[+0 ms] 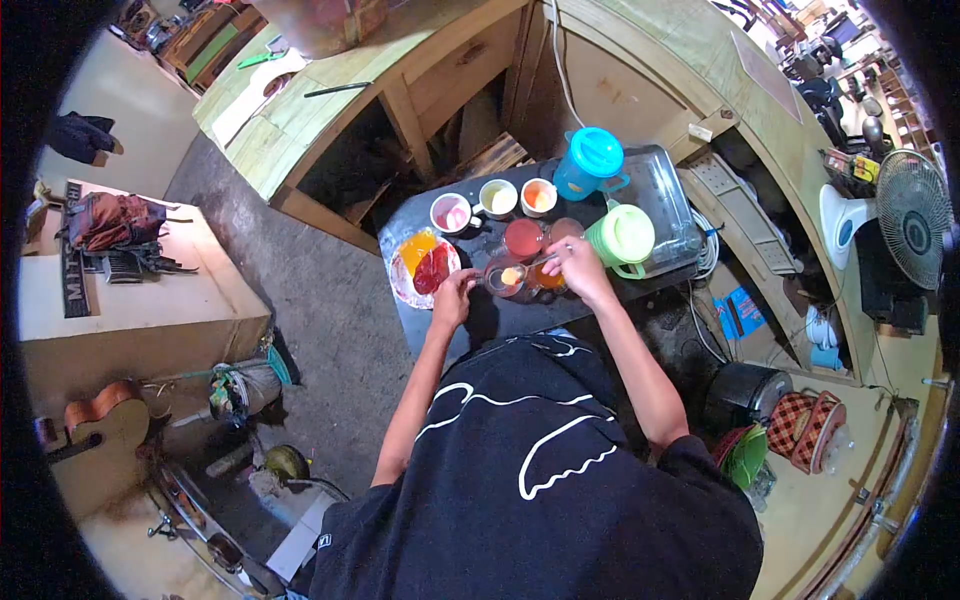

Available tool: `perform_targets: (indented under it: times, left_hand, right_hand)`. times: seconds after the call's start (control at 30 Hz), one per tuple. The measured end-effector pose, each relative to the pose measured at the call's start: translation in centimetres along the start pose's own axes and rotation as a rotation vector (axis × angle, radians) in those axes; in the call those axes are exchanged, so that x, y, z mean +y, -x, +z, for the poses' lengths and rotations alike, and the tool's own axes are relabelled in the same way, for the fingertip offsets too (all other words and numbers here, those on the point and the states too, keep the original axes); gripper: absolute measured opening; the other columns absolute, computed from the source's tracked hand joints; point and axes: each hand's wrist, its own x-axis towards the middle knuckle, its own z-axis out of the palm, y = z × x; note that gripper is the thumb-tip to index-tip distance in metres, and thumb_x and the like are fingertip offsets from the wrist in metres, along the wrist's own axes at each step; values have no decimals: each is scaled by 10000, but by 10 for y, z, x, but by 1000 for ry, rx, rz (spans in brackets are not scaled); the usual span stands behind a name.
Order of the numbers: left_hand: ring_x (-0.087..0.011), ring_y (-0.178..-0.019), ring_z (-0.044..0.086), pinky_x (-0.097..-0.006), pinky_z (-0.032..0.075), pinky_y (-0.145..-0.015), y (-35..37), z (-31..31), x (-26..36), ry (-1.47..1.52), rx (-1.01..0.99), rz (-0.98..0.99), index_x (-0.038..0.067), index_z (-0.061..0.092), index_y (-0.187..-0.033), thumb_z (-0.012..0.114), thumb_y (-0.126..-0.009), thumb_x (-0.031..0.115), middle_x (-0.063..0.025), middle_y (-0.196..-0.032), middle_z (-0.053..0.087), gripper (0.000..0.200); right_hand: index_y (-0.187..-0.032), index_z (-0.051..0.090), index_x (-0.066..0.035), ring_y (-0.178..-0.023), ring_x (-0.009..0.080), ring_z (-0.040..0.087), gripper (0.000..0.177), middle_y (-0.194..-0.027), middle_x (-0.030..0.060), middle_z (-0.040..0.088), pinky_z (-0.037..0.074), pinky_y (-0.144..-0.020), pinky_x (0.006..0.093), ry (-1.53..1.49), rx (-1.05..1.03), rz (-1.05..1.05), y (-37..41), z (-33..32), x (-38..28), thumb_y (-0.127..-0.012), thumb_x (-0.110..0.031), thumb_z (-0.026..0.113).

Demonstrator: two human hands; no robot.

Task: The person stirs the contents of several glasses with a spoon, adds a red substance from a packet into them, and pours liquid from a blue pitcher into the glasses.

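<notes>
My left hand (453, 300) is closed at the side of a clear glass mug (497, 287), its fingers pinched where the handle seems to be. In my right hand (577, 268) is a thin spoon (538, 263), reaching over that mug. A pale yellow lump (513, 275) shows at the mug's mouth; whether it lies on the spoon or inside cannot be made out. Beside the mug stands a glass of orange liquid (548, 279), partly hidden by my right hand. A glass of pinkish-red liquid (522, 238) is behind. Left of the mug, a plate (399, 287) bears red jelly (432, 270) and yellow jelly (417, 247).
Three white cups (452, 213) line the far side of the dark table (408, 212). A blue pitcher (590, 165), a green pitcher (622, 240) and a clear tray (668, 200) stand at the right. A wooden counter (400, 60) curves behind; a fan (912, 220) is far right.
</notes>
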Motion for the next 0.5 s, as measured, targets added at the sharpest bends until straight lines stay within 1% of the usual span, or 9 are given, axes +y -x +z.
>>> perform_targets:
  times: [0.03, 0.07, 0.13, 0.17, 0.27, 0.3, 0.4, 0.43, 0.5]
  left_hand:
    - [-257, -887, 631, -342, 475, -795, 2, -1, 4, -5, -34, -26, 58, 625, -1111, 564, -861, 25, -167, -974, 647, 259]
    - [-235, -913, 630, -324, 473, -820, 4, 0, 4, -10, -68, -52, 54, 613, -1152, 550, -871, 10, -168, -1007, 650, 292]
    - [-267, -772, 606, -355, 469, -719, 8, 6, -1, 2, -37, 73, 99, 601, -1189, 585, -848, 33, -164, -857, 615, 348]
    - [-282, -701, 594, -371, 467, -669, 10, 8, -2, 8, -23, 135, 121, 596, -1208, 603, -836, 44, -161, -782, 598, 379]
    - [-276, -695, 587, -374, 460, -662, 16, 11, -6, 21, -77, 63, 151, 554, -1273, 600, -840, 43, -156, -772, 591, 448]
    - [-274, -704, 589, -374, 461, -671, 17, 11, -7, 29, -80, 60, 153, 547, -1281, 600, -841, 45, -156, -779, 594, 455]
    - [-267, -732, 598, -373, 465, -701, 17, 16, -14, 45, -84, 58, 155, 532, -1298, 598, -845, 50, -154, -801, 604, 470]
    - [-265, -742, 601, -370, 466, -711, 17, 15, -13, 43, -81, 63, 152, 529, -1299, 597, -846, 50, -153, -809, 608, 470]
    - [-263, -760, 607, -365, 470, -727, 16, 13, -10, 38, -89, 59, 147, 526, -1300, 594, -848, 48, -153, -827, 616, 468]
  right_hand:
    - [-918, 574, 60, -647, 167, 649, 184, -720, 116, 635, 495, -564, 270, 54, -31, -46, -4, 7, 14, -908, -23, 410]
    - [-905, 583, 49, -648, 177, 658, 163, -734, 129, 652, 502, -573, 294, 85, -55, -19, 1, 16, 9, -881, -36, 447]
    - [-930, 572, 52, -679, 170, 655, 163, -743, 122, 650, 517, -600, 291, 244, -132, -81, -8, 29, 33, -927, -68, 461]
    - [-930, 576, 36, -725, 178, 670, 147, -760, 125, 659, 519, -621, 306, 305, -149, -95, -10, 36, 38, -914, -87, 497]
    - [-962, 587, 24, -752, 183, 676, 152, -778, 127, 666, 514, -639, 319, 500, -100, -168, -4, 45, 44, -897, -100, 528]
    - [-1023, 597, 12, -761, 185, 678, 192, -789, 125, 669, 510, -652, 329, 530, -73, -210, -1, 45, 45, -871, -101, 569]
    - [-1028, 623, 11, -795, 301, 664, 276, -823, 197, 663, 514, -712, 369, 412, -48, -134, 10, 34, 31, -808, -155, 639]
    - [-1044, 619, 16, -750, 248, 672, 261, -812, 174, 675, 521, -687, 337, 415, -52, -87, 22, 26, 5, -812, -102, 638]
    - [-1040, 620, 23, -729, 205, 669, 238, -801, 151, 681, 519, -669, 313, 261, -5, -114, 15, 15, 25, -820, -66, 621]
